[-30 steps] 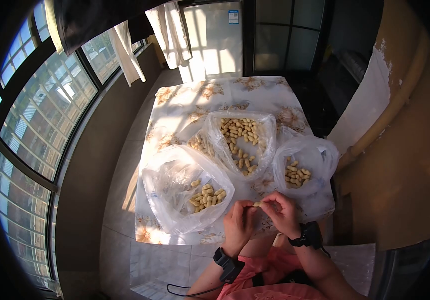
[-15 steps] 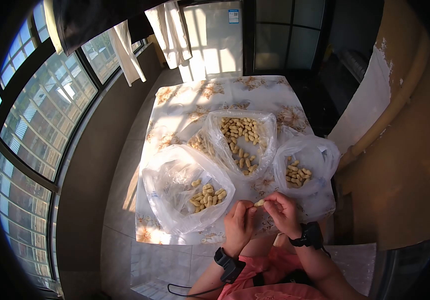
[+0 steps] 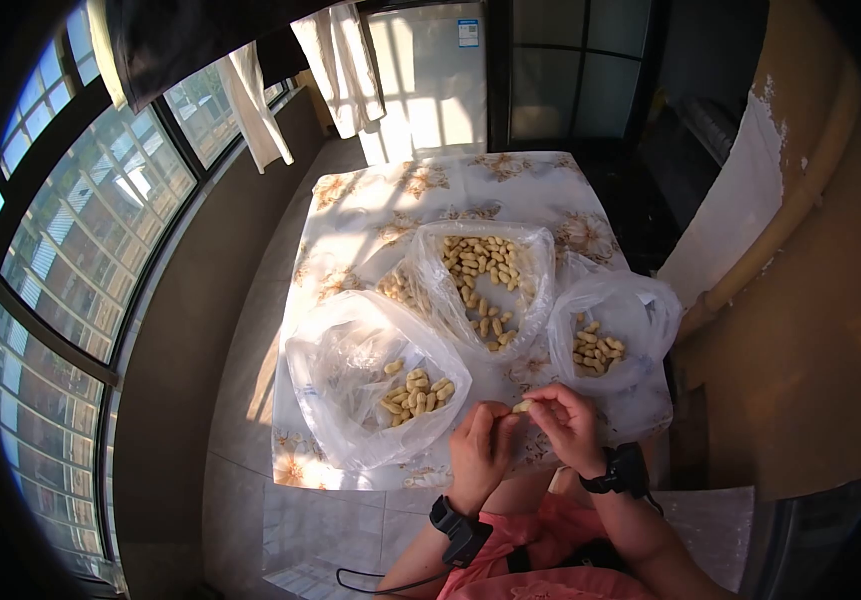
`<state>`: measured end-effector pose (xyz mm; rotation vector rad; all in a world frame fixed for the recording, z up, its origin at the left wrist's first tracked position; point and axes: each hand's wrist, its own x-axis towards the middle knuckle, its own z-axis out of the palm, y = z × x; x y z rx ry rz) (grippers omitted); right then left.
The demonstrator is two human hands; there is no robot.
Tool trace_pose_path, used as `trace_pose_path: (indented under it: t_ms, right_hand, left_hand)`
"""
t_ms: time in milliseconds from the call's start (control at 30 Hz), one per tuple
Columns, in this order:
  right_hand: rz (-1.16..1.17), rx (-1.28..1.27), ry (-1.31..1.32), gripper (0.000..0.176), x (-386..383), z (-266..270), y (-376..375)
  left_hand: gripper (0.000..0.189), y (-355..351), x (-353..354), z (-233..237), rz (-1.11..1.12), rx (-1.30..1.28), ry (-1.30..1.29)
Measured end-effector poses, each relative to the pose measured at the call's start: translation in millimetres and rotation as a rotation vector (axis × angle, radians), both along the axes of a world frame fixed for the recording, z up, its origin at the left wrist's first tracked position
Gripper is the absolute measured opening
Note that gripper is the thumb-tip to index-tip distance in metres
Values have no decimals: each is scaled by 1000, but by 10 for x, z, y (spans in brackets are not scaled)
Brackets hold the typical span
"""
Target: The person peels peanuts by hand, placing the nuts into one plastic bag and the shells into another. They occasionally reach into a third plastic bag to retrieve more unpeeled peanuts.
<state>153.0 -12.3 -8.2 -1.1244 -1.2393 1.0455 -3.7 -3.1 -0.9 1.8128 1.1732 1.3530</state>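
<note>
Between the fingertips of my left hand (image 3: 480, 445) and my right hand (image 3: 567, 432) is a single peanut (image 3: 521, 407), pinched from both sides above the near edge of the table. Left of my hands lies an open clear plastic bag (image 3: 335, 400) with a small heap of peanuts (image 3: 417, 396) in it. A middle plastic bag (image 3: 430, 255) holds a larger, spread-out lot of peanuts (image 3: 480, 265). To the right, a smaller plastic bag (image 3: 650, 320) has a few peanuts (image 3: 597, 350) at its bottom.
The table (image 3: 370, 205) wears a flowered cloth. A barred window (image 3: 80, 250) runs along the left, with white cloth (image 3: 340, 70) hanging nearby. A pale fridge-like cabinet (image 3: 430, 90) stands behind the table. A pipe (image 3: 770, 255) slants along the right wall.
The peanut and my fingertips have shifted very slightly to the right. Both hands keep their pinch on it, and the bags stay in place.
</note>
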Motion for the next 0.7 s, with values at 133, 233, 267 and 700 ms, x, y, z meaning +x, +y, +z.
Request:
trace_pose_path:
  t_ms: [133,233,267,700]
  right_hand:
    - [2,-8,179,16,-7,14,-32]
    - [-27,52,198,18,-24,78,-42]
    - [-18,51,198,18,-49,138,-38]
    - [261,498,-646,46,-752,813,446]
  left_hand:
    - [7,2,22,7,6,17,46]
    - [8,9,28,-27,-8,9,50]
    - [8,17,35,-36,1,9,51]
    - [33,17,43,-198,0,91,165]
